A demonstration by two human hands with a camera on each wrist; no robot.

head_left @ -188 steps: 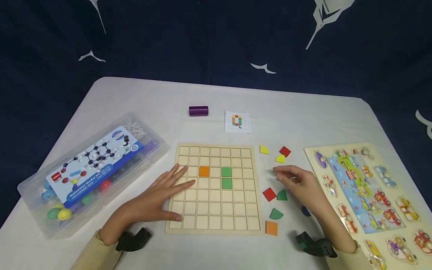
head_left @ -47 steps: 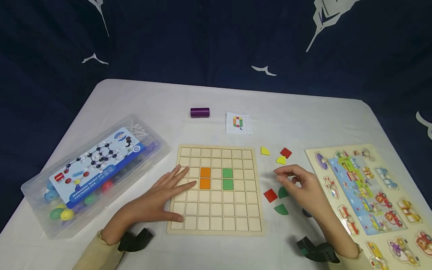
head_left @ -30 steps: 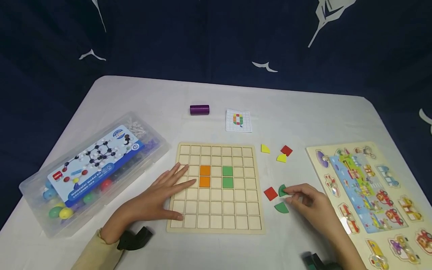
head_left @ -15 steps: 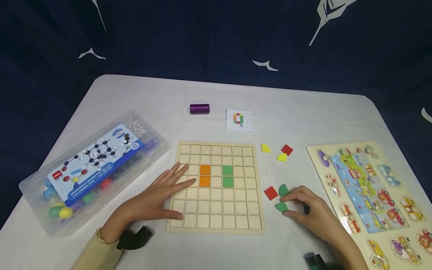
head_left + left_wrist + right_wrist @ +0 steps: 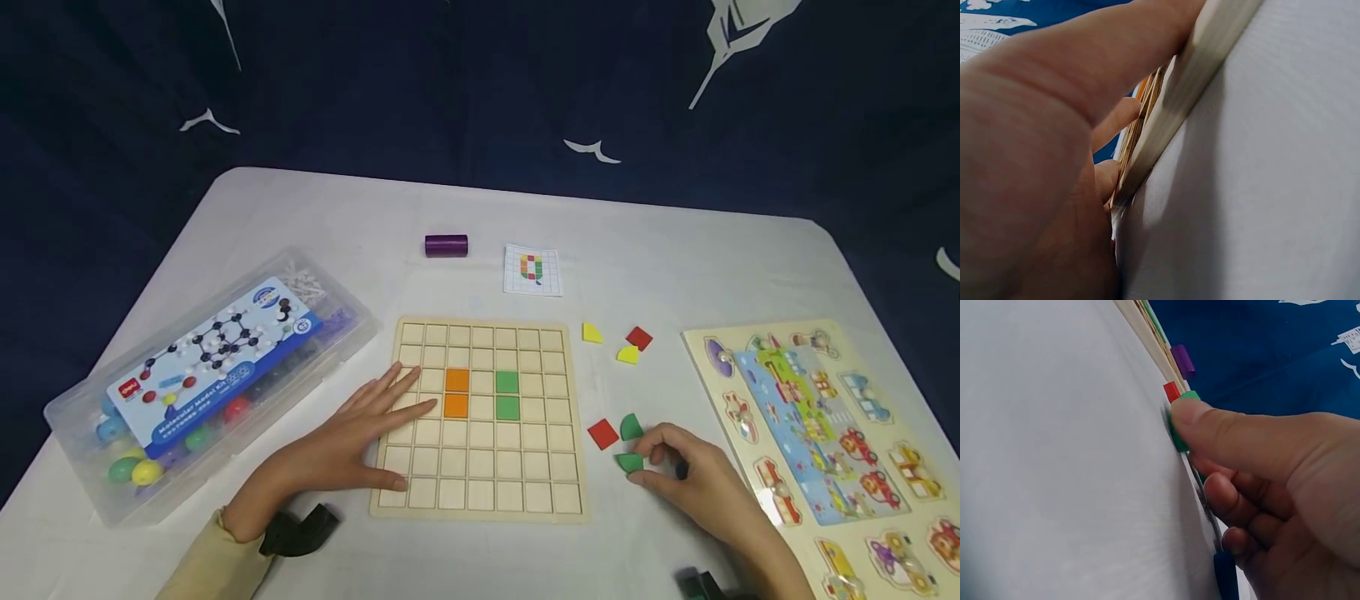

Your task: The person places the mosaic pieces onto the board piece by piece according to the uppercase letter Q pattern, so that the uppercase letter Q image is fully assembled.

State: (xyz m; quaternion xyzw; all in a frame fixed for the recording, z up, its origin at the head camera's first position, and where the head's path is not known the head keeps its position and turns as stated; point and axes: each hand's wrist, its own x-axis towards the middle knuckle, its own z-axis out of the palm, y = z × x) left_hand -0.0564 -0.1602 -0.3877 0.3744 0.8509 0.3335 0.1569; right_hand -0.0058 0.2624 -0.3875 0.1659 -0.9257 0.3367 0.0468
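My left hand (image 5: 352, 433) rests with spread, straight fingers on the left edge of a wooden grid board (image 5: 480, 510); the left wrist view shows the thumb against the board's side (image 5: 1179, 106). Two orange squares (image 5: 457, 392) and two green squares (image 5: 507, 395) sit in its cells. Right of the board, my right hand (image 5: 697, 467) pinches the lower green quarter-circle piece (image 5: 628, 462) between thumb and forefinger, low at the tabletop. Another green quarter-circle (image 5: 631, 427) and a red square (image 5: 603, 434) lie just beyond. A dark blue piece (image 5: 1227, 575) lies under the right hand.
Two yellow quarter-circles (image 5: 592, 333) and another red square (image 5: 639, 337) lie farther back. A pattern card (image 5: 532, 269) and purple cylinder (image 5: 446, 246) are behind the board. A molecular model kit box (image 5: 210, 383) stands left, a picture puzzle board (image 5: 817, 425) right.
Since the oldest frame, a second orange square has come onto the board from the table. My right hand has moved down to the green quarter-circles and now pinches the lower one. My left hand stays put.
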